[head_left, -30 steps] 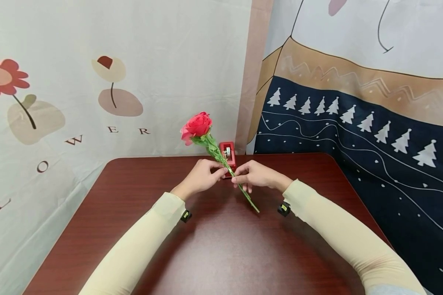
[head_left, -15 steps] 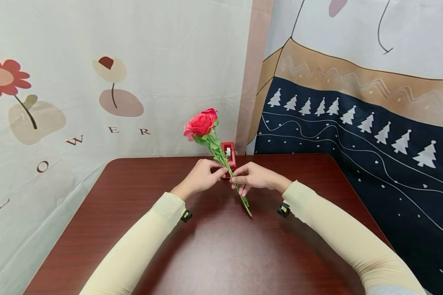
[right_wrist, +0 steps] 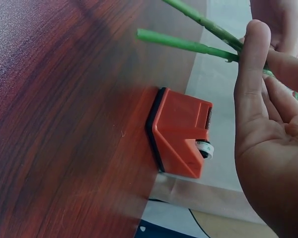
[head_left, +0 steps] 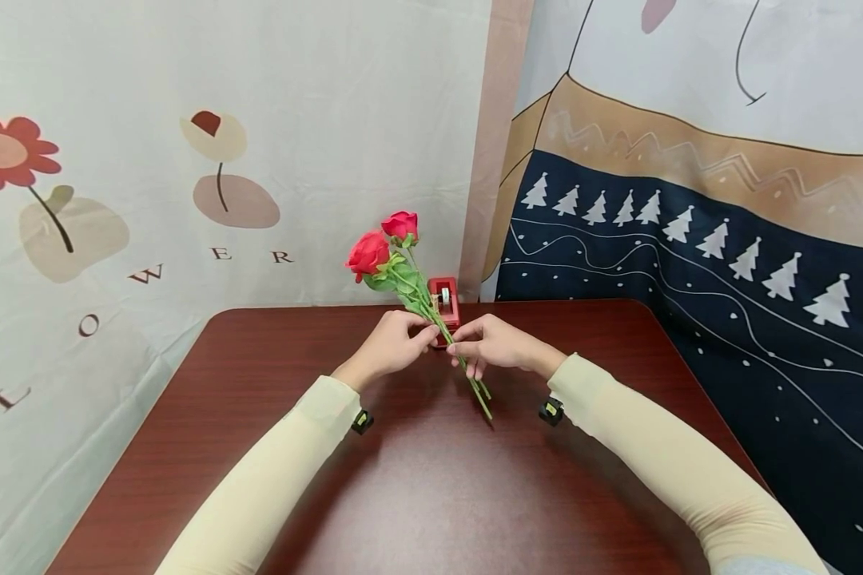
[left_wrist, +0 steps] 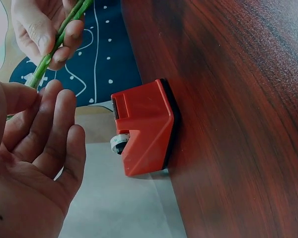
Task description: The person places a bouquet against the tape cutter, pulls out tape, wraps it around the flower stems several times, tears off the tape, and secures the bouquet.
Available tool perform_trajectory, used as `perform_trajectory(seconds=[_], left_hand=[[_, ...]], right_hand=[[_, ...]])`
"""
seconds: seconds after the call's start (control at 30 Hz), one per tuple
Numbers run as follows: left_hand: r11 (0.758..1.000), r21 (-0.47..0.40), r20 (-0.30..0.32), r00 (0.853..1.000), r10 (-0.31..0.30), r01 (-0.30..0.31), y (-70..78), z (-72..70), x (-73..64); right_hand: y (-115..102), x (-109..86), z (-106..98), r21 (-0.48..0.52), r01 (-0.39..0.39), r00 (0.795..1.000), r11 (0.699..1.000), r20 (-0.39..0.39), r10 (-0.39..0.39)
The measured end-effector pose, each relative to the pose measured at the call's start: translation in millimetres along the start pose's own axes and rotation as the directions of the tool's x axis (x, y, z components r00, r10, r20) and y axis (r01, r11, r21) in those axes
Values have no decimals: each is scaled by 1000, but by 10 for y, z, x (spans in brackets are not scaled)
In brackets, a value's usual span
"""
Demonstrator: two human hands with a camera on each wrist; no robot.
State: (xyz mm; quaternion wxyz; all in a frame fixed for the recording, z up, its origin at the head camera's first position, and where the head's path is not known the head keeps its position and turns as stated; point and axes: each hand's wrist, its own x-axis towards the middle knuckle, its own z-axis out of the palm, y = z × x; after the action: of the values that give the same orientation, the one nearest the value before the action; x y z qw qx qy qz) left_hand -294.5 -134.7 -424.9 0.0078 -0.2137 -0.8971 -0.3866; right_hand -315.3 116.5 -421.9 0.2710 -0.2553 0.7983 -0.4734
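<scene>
Two red roses, a larger one and a smaller one, lean up and left over the table's far side in the head view. Their green stems run together through both hands and fan apart below, ending in two separate tips. My left hand pinches the stems between thumb and forefinger just under the leaves. Slightly lower, my right hand grips the same stems. Behind the hands stands a red tape dispenser with a small roll of white tape.
The dark red-brown wooden table stretches toward the person. Along its back hang a pale cloth printed with flowers and letters and a navy cloth with white trees. Black wrist cameras hang under the sleeves.
The blooms, at first overlapping as one, have spread into two, the smaller showing at the right. The stem ends have swung left and fanned apart. Both hands stay nearly in place.
</scene>
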Motion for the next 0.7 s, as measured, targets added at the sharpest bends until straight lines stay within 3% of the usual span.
perform_trajectory(seconds=[0.13,0.43,0.7], left_hand=[[1000,-17,-12,1000,-15,15,14,6,5],[1000,-19,-75,997,11,-13,76,7,48],[998,-38,-149,988,-51,46,158,-24,78]], right_hand=[[14,12,0,-11,12,999,1000,-35,-13],[65,49,-13,-54,30,988,998,-148,-38],[-25,54,41,-8,101,967,995,-234,-100]])
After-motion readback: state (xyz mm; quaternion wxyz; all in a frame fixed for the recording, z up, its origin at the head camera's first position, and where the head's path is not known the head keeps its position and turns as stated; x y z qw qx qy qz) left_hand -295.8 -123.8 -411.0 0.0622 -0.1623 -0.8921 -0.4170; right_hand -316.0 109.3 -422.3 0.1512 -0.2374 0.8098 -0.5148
